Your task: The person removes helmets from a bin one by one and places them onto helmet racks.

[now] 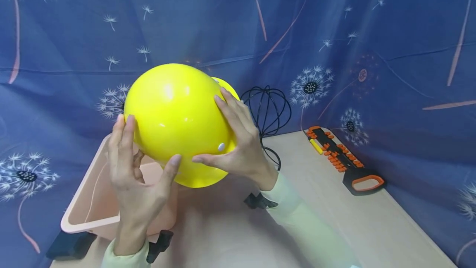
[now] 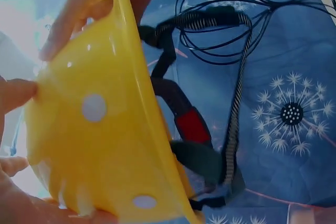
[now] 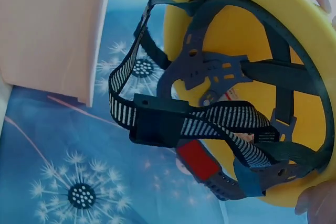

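Note:
Both hands hold a yellow hard hat (image 1: 178,115) up in front of the curtain, dome toward the head camera. My left hand (image 1: 135,185) spans the left and lower side of the dome with fingers and thumb. At the brim on the right, my right hand (image 1: 243,144) grips the hat, thumb across the front and fingers over the upper side. The right wrist view looks inside the shell, where a dark suspension harness (image 3: 194,72) shows. A striped chin strap (image 3: 122,85) hangs loosely out of it, near a red adjuster (image 3: 198,160).
A pink bin (image 1: 87,223) stands at the left, partly behind my left hand, with a dark box (image 1: 72,245) by its base. Behind the right hand is a black wire stand (image 1: 261,135) with a balloon-shaped top. A black-and-orange handled rack (image 1: 347,162) lies along the table's right edge.

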`<state>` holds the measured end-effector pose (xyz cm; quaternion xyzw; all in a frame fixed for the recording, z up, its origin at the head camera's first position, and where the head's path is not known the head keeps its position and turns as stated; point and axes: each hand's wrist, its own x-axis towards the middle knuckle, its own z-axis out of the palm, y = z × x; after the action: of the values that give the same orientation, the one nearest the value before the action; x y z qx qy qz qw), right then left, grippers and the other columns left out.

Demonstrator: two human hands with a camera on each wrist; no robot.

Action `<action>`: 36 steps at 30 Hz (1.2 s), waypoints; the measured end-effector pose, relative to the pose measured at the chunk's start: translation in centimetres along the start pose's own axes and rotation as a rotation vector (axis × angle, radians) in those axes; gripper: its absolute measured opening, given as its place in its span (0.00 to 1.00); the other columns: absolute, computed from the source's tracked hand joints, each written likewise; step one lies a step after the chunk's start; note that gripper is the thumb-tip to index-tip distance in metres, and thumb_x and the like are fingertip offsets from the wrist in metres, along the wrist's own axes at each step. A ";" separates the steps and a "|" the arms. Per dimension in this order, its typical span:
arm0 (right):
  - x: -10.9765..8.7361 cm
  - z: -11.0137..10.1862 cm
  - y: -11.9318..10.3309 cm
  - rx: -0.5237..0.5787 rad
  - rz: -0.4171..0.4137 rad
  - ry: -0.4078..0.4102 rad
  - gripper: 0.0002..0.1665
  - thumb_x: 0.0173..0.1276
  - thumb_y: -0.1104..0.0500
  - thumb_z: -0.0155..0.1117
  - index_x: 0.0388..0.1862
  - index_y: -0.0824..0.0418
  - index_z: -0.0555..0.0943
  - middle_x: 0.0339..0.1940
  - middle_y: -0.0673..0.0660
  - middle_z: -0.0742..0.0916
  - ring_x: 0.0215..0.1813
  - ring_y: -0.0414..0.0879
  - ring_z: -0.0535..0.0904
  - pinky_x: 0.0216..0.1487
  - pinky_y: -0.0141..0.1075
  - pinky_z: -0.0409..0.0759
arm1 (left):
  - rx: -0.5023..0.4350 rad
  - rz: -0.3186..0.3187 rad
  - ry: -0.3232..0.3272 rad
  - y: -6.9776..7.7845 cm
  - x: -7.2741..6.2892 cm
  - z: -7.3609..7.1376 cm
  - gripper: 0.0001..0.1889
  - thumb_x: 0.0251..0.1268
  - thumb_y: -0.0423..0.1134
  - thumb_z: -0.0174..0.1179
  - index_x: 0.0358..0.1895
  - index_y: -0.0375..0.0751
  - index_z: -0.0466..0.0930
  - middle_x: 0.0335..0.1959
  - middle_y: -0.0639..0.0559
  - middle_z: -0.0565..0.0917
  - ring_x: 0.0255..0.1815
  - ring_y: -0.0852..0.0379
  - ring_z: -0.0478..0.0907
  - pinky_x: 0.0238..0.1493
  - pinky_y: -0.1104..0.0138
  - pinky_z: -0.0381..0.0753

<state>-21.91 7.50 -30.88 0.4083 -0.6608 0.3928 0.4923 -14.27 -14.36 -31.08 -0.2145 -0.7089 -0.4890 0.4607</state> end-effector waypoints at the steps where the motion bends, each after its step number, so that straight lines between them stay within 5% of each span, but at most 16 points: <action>1: 0.0 -0.3 0.0 -0.004 -0.004 0.009 0.65 0.50 0.32 0.87 0.77 0.69 0.74 0.79 0.71 0.76 0.78 0.65 0.74 0.77 0.56 0.76 | -0.028 -0.003 0.015 -0.1 0.0 0.2 0.54 0.50 0.30 0.81 0.84 0.36 0.63 0.87 0.45 0.58 0.83 0.43 0.66 0.72 0.72 0.78; 9: 0.0 -2.3 -0.2 0.009 -0.013 0.031 0.61 0.60 0.27 0.77 0.78 0.67 0.74 0.79 0.71 0.76 0.77 0.66 0.75 0.75 0.56 0.77 | -0.135 -0.057 0.113 -0.2 0.0 1.6 0.60 0.40 0.34 0.89 0.83 0.37 0.65 0.85 0.46 0.61 0.82 0.45 0.65 0.69 0.70 0.81; 18: -0.5 -3.8 1.2 -0.034 0.037 0.071 0.62 0.59 0.24 0.75 0.77 0.67 0.75 0.78 0.69 0.78 0.77 0.64 0.76 0.76 0.56 0.77 | -0.116 -0.100 0.049 -0.1 0.8 3.9 0.61 0.37 0.29 0.87 0.83 0.53 0.68 0.84 0.52 0.64 0.73 0.49 0.79 0.71 0.69 0.81; 26: -0.4 -5.6 2.2 -0.055 0.070 0.080 0.65 0.60 0.23 0.74 0.78 0.70 0.73 0.80 0.67 0.78 0.79 0.59 0.75 0.73 0.48 0.83 | -0.055 -0.063 0.003 0.2 2.0 5.9 0.59 0.41 0.36 0.88 0.84 0.58 0.67 0.83 0.58 0.66 0.76 0.54 0.76 0.73 0.65 0.81; 32: -0.3 -6.8 3.2 -0.058 0.097 0.093 0.65 0.59 0.23 0.74 0.79 0.69 0.72 0.80 0.65 0.77 0.81 0.58 0.74 0.74 0.47 0.83 | -0.025 -0.038 -0.011 0.3 2.6 7.5 0.55 0.48 0.56 0.85 0.84 0.60 0.67 0.83 0.54 0.67 0.79 0.54 0.72 0.73 0.47 0.82; 36: -0.4 -7.5 3.6 -0.059 0.116 0.098 0.66 0.59 0.22 0.74 0.79 0.69 0.71 0.81 0.65 0.77 0.83 0.56 0.73 0.75 0.45 0.82 | -0.024 -0.020 -0.010 0.6 3.1 8.4 0.55 0.50 0.71 0.78 0.83 0.59 0.68 0.83 0.50 0.67 0.81 0.52 0.71 0.73 0.44 0.81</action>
<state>-22.72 15.75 -30.11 0.3350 -0.6697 0.4206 0.5122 -19.04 -7.11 -28.97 -0.2153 -0.7076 -0.5008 0.4496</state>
